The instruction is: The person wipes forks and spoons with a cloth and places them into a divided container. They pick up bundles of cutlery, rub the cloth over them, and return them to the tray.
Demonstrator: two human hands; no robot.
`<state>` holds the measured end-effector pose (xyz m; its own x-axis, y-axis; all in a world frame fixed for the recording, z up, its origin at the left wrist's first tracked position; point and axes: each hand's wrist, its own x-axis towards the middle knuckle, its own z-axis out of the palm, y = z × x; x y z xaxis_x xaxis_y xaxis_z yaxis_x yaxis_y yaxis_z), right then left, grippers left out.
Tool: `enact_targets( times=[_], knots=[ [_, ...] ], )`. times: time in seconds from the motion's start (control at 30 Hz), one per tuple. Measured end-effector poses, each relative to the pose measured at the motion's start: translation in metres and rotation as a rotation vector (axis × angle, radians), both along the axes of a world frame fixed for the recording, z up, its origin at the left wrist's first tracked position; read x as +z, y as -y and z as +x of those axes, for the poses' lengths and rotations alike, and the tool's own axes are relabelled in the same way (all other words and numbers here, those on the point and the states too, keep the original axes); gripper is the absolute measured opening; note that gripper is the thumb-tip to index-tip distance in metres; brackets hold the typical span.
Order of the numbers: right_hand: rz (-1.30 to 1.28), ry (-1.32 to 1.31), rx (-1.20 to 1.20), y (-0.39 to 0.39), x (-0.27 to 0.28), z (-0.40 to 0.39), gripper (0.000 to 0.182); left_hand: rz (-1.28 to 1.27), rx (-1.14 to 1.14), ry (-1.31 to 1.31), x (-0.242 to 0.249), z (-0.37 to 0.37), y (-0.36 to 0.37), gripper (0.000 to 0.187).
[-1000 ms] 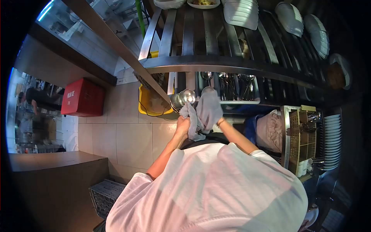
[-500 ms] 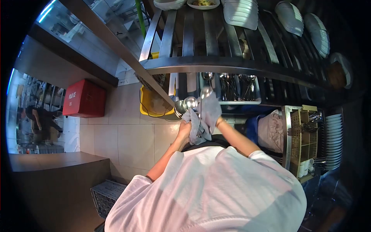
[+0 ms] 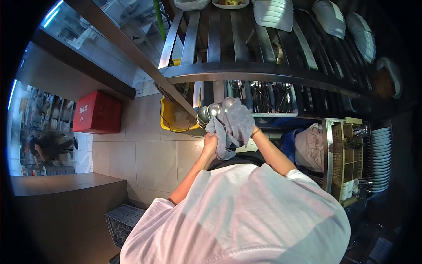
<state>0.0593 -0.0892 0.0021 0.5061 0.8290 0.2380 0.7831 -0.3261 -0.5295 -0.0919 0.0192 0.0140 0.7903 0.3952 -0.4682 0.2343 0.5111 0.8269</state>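
A grey cloth [image 3: 237, 123] is bunched between my two hands, with several shiny round ladle bowls [image 3: 214, 110] showing just beyond its upper edge. My left hand [image 3: 211, 143] is closed on the cloth's left part; the ladle handles are hidden under it. My right hand [image 3: 254, 131] is mostly covered by the cloth, so its fingers do not show. Beyond the hands, a tray [image 3: 274, 115] holds spoons and other cutlery [image 3: 281, 99] in compartments.
A slatted metal shelf [image 3: 263, 69] with stacked white bowls [image 3: 273, 15] spans above the tray. Left are a yellow bucket [image 3: 180, 130] and a red box [image 3: 97, 112]. Right are a cutlery rack [image 3: 347, 163] and upright plates [image 3: 380, 158]. A person [image 3: 48, 147] is at far left.
My right hand and the cloth have moved slightly right and down, with the cloth now spread more over the ladles. The person at far left has changed posture.
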Motion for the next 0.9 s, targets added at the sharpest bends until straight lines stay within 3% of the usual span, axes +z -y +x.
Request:
enact_targets(
  times=[0.1, 0.33, 0.4, 0.47, 0.5, 0.57, 0.6, 0.63, 0.67, 0.7, 0.73, 0.77, 0.83, 0.9],
  knots=[
    [-0.054, 0.063, -0.080, 0.002, 0.021, 0.009, 0.030, -0.107, -0.188, -0.008, 0.011, -0.009, -0.006, 0.025],
    [-0.398, 0.176, -0.261, -0.006, 0.040, -0.002, 0.032, -0.125, -0.119, -0.017, 0.007, -0.008, 0.009, 0.029],
    [-0.229, 0.162, -0.216, 0.000, 0.026, -0.018, 0.031, -0.123, -0.117, -0.008, 0.005, -0.010, 0.007, 0.032],
    [0.111, 0.141, -0.122, 0.005, 0.014, -0.030, 0.029, -0.037, -0.150, -0.040, 0.005, -0.010, 0.005, 0.033],
    [0.110, 0.139, -0.121, 0.006, 0.021, -0.027, 0.029, -0.038, -0.149, -0.042, 0.005, -0.011, 0.004, 0.033],
    [-0.189, 0.211, -0.177, 0.009, 0.058, -0.012, 0.025, -0.012, -0.141, -0.073, 0.005, -0.012, 0.007, 0.031],
    [-0.209, 0.360, -0.153, 0.007, 0.069, -0.002, 0.018, -0.014, -0.142, -0.075, 0.011, -0.013, 0.010, 0.031],
    [-0.210, 0.363, -0.155, 0.004, 0.051, 0.013, 0.018, 0.030, -0.148, -0.094, 0.021, -0.011, 0.013, 0.029],
    [-0.026, 0.295, -0.254, 0.003, 0.016, 0.027, 0.017, 0.074, -0.154, -0.115, 0.027, -0.010, 0.015, 0.027],
    [0.160, 0.224, -0.353, 0.000, 0.017, 0.030, 0.015, 0.075, -0.156, -0.115, 0.024, -0.010, 0.015, 0.027],
    [0.317, -0.073, -0.383, -0.004, 0.018, 0.031, 0.015, 0.071, -0.170, -0.116, 0.020, -0.010, 0.014, 0.026],
    [0.317, -0.078, -0.386, -0.003, 0.018, 0.029, 0.015, 0.067, -0.185, -0.122, 0.017, -0.013, 0.014, 0.025],
    [0.186, 0.169, -0.321, 0.000, 0.039, 0.025, 0.012, 0.082, -0.163, -0.119, 0.009, -0.014, 0.012, 0.025],
    [0.252, 0.259, -0.273, 0.006, 0.032, 0.027, 0.011, 0.092, -0.143, -0.114, 0.007, -0.013, 0.010, 0.025]
  ],
)
